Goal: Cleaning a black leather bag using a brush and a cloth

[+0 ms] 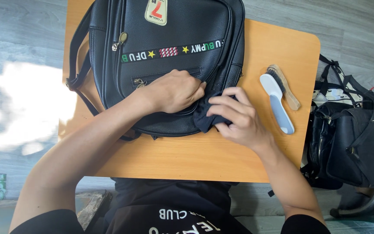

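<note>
A black leather backpack (165, 30) lies flat on a small wooden table (221, 151), its front pocket and zips facing up. My left hand (174, 92) rests closed on the lower front of the backpack, pressing it down near the pocket zip. My right hand (236, 117) holds a dark cloth (203, 118) bunched under its fingers against the backpack's lower right corner.
A white and blue brush (278, 104) and a wooden-handled brush (285, 86) lie on the table to the right. Black bags (353, 143) sit on the floor past the table's right edge. Grey plank floor surrounds the table, with a bright sun patch at left.
</note>
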